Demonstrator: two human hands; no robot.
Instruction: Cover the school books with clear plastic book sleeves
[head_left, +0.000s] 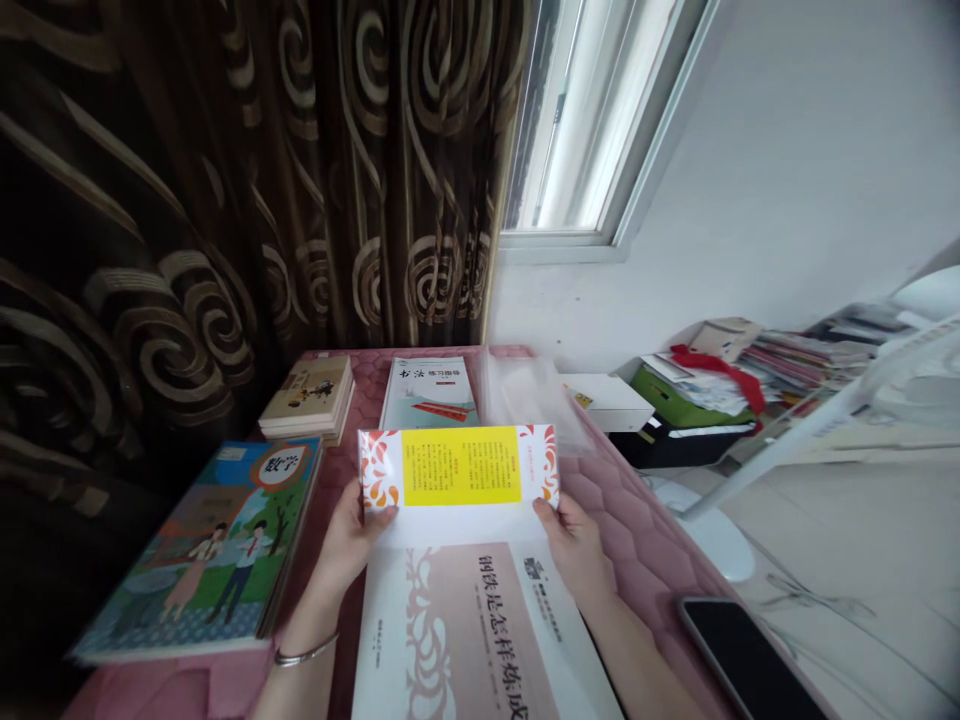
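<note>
A white book with a pink cover panel (pixel 465 640) lies on the pink quilted table (pixel 645 550) in front of me. Its orange-and-yellow paper flap (pixel 459 466) is lifted at the far end. My left hand (pixel 346 535) pinches the flap's left corner and wears a thin bracelet on the wrist. My right hand (pixel 574 540) pinches the flap's right corner. Both hands have their fingers closed on the paper.
A blue maths textbook (pixel 206 555) lies at the left, a small stack of books (pixel 309 397) behind it, and a calligraphy book (pixel 429 392) at the back middle. A clear plastic sleeve (pixel 536 395) and a dark phone (pixel 750 660) lie right. Patterned curtain (pixel 225 180) hangs behind; clutter covers the floor.
</note>
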